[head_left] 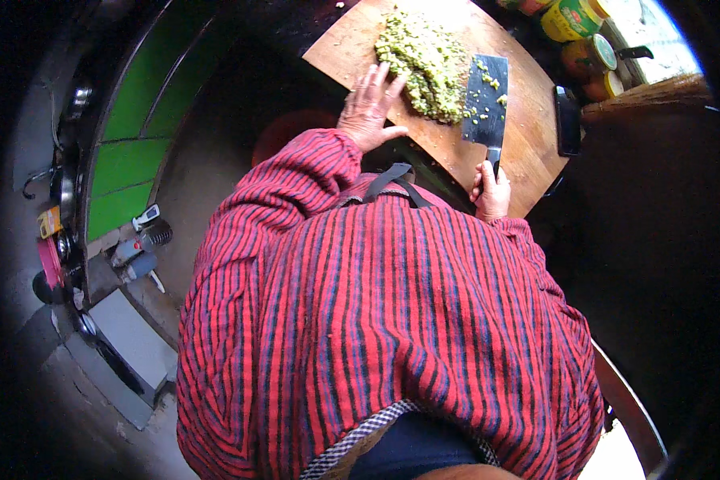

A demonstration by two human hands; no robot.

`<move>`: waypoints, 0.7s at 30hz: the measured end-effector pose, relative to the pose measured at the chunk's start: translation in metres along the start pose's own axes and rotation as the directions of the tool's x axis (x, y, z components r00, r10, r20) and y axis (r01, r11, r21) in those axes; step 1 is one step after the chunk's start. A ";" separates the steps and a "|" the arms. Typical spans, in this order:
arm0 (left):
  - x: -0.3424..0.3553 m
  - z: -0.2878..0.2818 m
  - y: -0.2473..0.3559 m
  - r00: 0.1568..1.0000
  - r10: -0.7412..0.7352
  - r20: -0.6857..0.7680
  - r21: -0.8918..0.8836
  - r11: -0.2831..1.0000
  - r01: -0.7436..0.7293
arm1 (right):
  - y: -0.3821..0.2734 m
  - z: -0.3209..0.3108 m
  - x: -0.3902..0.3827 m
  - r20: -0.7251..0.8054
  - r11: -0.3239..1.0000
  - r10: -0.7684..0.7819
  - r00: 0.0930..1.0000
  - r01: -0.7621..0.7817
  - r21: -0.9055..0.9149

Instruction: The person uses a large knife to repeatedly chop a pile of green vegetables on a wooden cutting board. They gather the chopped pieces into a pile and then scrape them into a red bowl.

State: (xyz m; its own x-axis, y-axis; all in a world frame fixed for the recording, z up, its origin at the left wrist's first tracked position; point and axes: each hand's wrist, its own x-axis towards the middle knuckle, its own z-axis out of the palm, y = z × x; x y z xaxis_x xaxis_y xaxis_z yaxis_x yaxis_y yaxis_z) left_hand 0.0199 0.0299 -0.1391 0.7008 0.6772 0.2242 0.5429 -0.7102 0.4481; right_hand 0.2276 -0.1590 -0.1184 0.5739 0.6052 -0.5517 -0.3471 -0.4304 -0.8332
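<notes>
My right hand [492, 192] is closed round the handle of a cleaver [486, 104], whose broad dark blade lies flat or nearly flat over the board, bits of green stuck to it. Left of the blade spreads a heap of finely chopped pale green vegetable [426, 68]; its exact kind I cannot tell. My left hand [370, 108] has its fingers spread, the tips at the left edge of the heap and the palm over the board's near left edge. Beneath everything is a wooden cutting board [528, 160].
Several jars stand at the far right, one with a yellow-green label [570, 20] and one brownish [588, 56]. A black flat object [567, 122] sits by the board's right edge. To the left are green cabinet doors [124, 164] and bottles [140, 248].
</notes>
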 end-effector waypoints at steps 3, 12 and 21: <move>0.019 0.019 -0.001 0.998 0.042 0.056 -0.029 0.999 -0.041 | 0.012 0.004 -0.001 -0.051 0.994 0.105 0.993 -0.105 0.014; 0.032 0.053 -0.008 0.995 0.101 0.004 -0.073 0.992 -0.101 | 0.046 0.042 -0.021 0.026 0.998 0.056 0.998 -0.055 -0.010; 0.025 0.041 -0.009 0.976 0.186 -0.111 -0.251 0.945 -0.209 | 0.027 0.081 -0.047 0.149 0.976 0.188 0.971 -0.201 0.079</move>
State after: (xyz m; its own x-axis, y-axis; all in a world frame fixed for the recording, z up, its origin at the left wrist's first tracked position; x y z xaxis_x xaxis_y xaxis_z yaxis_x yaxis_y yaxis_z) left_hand 0.0517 0.0459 -0.1735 0.7339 0.5503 0.3982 0.2507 -0.7643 0.5941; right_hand 0.1314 -0.1454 -0.1180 0.3810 0.6065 -0.6978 -0.5130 -0.4893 -0.7053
